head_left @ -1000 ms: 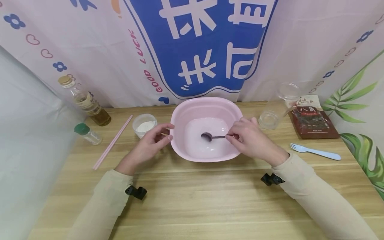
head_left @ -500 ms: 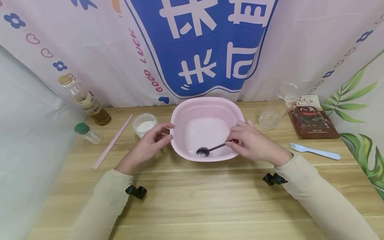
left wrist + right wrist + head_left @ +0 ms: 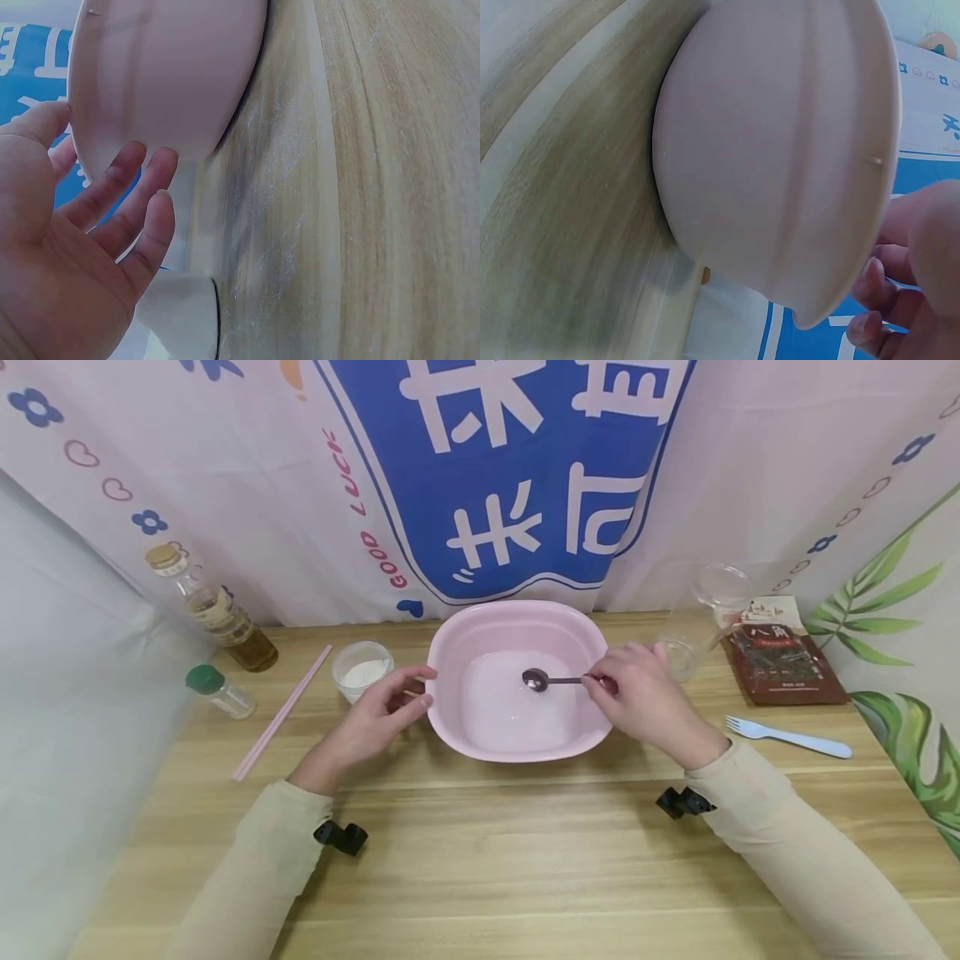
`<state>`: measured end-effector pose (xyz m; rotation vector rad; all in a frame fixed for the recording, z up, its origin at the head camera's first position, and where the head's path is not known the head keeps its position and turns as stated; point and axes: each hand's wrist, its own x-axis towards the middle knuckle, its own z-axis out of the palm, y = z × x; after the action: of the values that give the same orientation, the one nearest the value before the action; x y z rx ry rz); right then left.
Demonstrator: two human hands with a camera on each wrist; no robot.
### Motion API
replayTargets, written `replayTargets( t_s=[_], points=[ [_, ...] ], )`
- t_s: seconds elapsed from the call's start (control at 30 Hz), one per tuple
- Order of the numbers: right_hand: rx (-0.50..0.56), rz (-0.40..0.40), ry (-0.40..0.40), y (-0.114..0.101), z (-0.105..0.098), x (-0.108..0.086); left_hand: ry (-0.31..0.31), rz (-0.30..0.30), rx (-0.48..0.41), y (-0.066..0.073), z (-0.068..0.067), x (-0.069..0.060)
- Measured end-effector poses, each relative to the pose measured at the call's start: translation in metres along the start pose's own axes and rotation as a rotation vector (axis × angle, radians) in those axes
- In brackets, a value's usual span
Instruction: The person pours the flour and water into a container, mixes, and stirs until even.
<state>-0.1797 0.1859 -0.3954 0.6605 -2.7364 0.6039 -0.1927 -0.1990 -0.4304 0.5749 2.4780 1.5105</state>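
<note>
A pink basin [image 3: 442, 635] stands on the wooden table with cloudy whitish liquid in its bottom. My right hand [image 3: 641, 693] pinches the handle of a dark spoon [image 3: 536, 680] over the basin's right rim. The spoon's bowl is at the liquid, near the middle. In the right wrist view the basin wall [image 3: 742, 142] hides the spoon. My left hand [image 3: 378, 706] rests its thumb and fingertips against the basin's left rim. In the left wrist view its fingers [image 3: 154, 232] are loosely bent beside the outer wall and grip nothing.
Left of the basin are a small tub of white powder [image 3: 363, 673], pink chopsticks [image 3: 281, 714], a green-capped shaker [image 3: 221, 692] and a cork-topped bottle [image 3: 225, 618]. To the right are a clear cup [image 3: 686, 627], a brown packet [image 3: 783, 664] and a blue fork [image 3: 795, 740].
The spoon has swept from the basin's middle to its near side, then back up and rightward to the middle. My right hand moved with it; the left hand stayed at the rim.
</note>
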Motion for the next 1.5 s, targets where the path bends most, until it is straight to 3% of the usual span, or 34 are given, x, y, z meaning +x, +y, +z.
replayTargets(
  t_s=[0.23, 0.47, 0.63, 0.97, 1.1, 1.3, 1.5],
  points=[
    [0.094, -0.021, -0.008, -0.001, 0.001, 0.001, -0.002, -0.006, 0.003, 0.000, -0.001, 0.000],
    [0.170, -0.181, -0.169, -0.012, 0.004, -0.001, -0.003, -0.003, 0.002, -0.001, 0.000, 0.000],
    [0.173, -0.261, -0.183, -0.017, 0.005, -0.001, -0.006, -0.001, -0.005, 0.000, -0.001, 0.000],
    [-0.007, -0.083, -0.025, -0.011, 0.006, 0.003, -0.012, -0.001, -0.009, 0.000, -0.001, 0.001],
    [-0.041, -0.009, -0.004, -0.006, 0.006, 0.004, -0.015, -0.005, -0.011, 0.000, 0.000, 0.000],
    [-0.032, 0.050, 0.028, -0.001, 0.007, 0.004, -0.012, -0.008, -0.002, 0.001, 0.000, 0.000],
    [0.078, 0.065, 0.082, -0.002, 0.008, 0.006, -0.010, -0.002, -0.001, 0.001, -0.001, 0.000]
  ],
)
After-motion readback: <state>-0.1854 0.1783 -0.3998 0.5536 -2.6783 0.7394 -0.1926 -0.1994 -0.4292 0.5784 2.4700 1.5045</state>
